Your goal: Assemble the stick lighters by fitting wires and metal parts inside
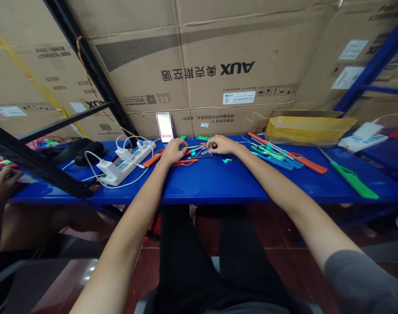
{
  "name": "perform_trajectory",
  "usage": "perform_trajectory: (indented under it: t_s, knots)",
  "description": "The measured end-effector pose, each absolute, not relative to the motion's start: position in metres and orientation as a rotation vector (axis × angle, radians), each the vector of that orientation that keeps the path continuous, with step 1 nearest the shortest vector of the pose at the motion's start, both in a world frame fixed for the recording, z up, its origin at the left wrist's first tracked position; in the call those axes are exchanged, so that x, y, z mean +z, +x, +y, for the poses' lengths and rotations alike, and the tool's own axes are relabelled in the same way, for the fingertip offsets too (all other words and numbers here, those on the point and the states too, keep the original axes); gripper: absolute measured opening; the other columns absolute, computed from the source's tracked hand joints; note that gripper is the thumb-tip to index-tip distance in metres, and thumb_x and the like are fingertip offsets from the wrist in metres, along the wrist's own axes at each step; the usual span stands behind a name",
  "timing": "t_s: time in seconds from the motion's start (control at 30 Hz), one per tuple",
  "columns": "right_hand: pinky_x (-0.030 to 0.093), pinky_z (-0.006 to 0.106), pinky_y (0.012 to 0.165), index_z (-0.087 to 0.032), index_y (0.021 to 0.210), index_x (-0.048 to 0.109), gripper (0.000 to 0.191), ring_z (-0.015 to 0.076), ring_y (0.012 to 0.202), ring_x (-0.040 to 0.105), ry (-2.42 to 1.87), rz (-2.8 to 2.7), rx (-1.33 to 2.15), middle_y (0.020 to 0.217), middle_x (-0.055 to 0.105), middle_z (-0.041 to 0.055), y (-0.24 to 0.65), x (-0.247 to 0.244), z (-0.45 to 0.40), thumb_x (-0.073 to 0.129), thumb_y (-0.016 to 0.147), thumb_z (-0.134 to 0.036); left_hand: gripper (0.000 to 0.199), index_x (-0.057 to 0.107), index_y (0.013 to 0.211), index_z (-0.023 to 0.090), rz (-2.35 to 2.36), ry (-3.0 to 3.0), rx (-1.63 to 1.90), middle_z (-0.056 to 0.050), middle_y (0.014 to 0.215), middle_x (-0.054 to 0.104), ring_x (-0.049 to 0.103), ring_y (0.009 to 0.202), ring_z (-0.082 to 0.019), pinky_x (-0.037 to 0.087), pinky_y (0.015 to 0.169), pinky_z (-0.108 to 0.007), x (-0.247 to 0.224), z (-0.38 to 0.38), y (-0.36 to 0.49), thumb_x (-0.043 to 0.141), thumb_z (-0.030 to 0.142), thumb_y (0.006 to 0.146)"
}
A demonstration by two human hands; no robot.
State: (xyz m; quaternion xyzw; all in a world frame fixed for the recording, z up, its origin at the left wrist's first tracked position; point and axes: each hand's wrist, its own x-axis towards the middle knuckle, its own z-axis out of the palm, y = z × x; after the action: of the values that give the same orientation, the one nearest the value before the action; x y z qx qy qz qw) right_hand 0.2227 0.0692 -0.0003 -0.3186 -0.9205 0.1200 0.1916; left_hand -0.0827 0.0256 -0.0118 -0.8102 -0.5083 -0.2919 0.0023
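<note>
My left hand (175,151) rests at the back of the blue table with its fingers curled over a pile of lighter parts. What it holds, if anything, is hidden. An orange plastic lighter casing (185,162) lies just in front of it, and another orange casing (153,158) lies to its left. My right hand (221,145) has its fingers bent down together onto small metal parts (205,151); the thing between the fingertips is too small to make out. Thin metal rods (195,148) lie between both hands. A small green plastic piece (227,161) sits in front of my right hand.
Long-nosed lighters in orange (308,162), blue (277,162) and green (354,179) lie to the right. A power strip (128,162) with chargers and a lit phone (166,128) stand left. Behind are a yellow-taped box (308,130) and large cartons (205,43). Another person's hand (4,183) is far left.
</note>
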Motion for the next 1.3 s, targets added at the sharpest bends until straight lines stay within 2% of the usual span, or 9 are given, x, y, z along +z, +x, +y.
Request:
perform_trajectory:
  t_s: [0.27,0.43,0.57,0.77,0.9,1.07,1.3]
  knots:
    - [0.053,0.033,0.078,-0.024,0.116,0.072,0.03,0.0223,0.09,0.071,-0.903,-2.583,0.406,0.102,0.079,0.0049,0.223,-0.005,0.071,0.076,0.087,-0.018,0.012,0.076,0.1,0.022,-1.569,-2.55,-0.915,-0.013,0.113,0.078,0.066,0.115,-0.035,0.051,0.109,-0.05,-0.005,0.018,-0.075,0.065,0.025,0.095]
    - [0.054,0.031,0.078,-0.021,0.115,0.071,0.029,0.021,0.087,0.072,-0.913,-2.525,0.449,0.097,0.079,0.0046,0.221,-0.009,0.073,0.074,0.087,-0.012,0.016,0.075,0.107,0.023,-1.334,-2.652,-0.864,-0.011,0.116,0.077,0.064,0.115,-0.032,0.048,0.11,-0.048,-0.003,0.006,-0.054,0.06,0.027,0.102]
    - [0.056,0.03,0.078,-0.021,0.112,0.073,0.028,0.0203,0.083,0.074,-0.893,-2.459,0.549,0.091,0.08,0.0035,0.219,-0.01,0.073,0.08,0.085,-0.016,0.021,0.078,0.108,0.022,-1.194,-2.755,-0.706,-0.014,0.116,0.077,0.064,0.11,-0.033,0.046,0.109,-0.051,-0.007,0.002,-0.036,0.062,0.036,0.106]
    - [0.059,0.031,0.078,-0.02,0.105,0.077,0.026,0.02,0.08,0.076,-0.904,-2.304,0.745,0.085,0.081,0.0031,0.212,-0.014,0.074,0.087,0.081,-0.022,0.016,0.078,0.101,0.023,-1.267,-2.751,-0.609,-0.012,0.106,0.081,0.063,0.104,-0.034,0.049,0.101,-0.05,-0.009,0.005,-0.035,0.07,0.036,0.103]
    - [0.062,0.032,0.079,-0.02,0.104,0.079,0.024,0.0209,0.083,0.078,-0.911,-2.269,0.851,0.09,0.084,0.0054,0.213,-0.014,0.074,0.086,0.081,-0.017,0.014,0.075,0.096,0.023,-1.267,-2.741,-0.688,-0.012,0.104,0.079,0.064,0.103,-0.033,0.049,0.103,-0.049,-0.007,0.003,-0.038,0.067,0.032,0.102]
    - [0.063,0.033,0.08,-0.019,0.104,0.081,0.027,0.0214,0.083,0.079,-0.975,-2.269,0.867,0.09,0.085,0.0059,0.214,-0.011,0.074,0.079,0.08,-0.006,0.012,0.072,0.103,0.022,-1.345,-2.67,-0.809,-0.012,0.102,0.078,0.064,0.104,-0.033,0.051,0.098,-0.047,-0.003,0.0,-0.04,0.063,0.029,0.103]
    - [0.062,0.033,0.081,-0.019,0.106,0.082,0.027,0.0209,0.082,0.077,-1.014,-2.272,0.737,0.092,0.085,0.0065,0.213,-0.009,0.069,0.075,0.083,-0.007,0.011,0.07,0.106,0.022,-1.469,-2.574,-1.008,-0.011,0.108,0.08,0.069,0.105,-0.032,0.053,0.096,-0.044,0.0,0.002,-0.05,0.061,0.029,0.105]
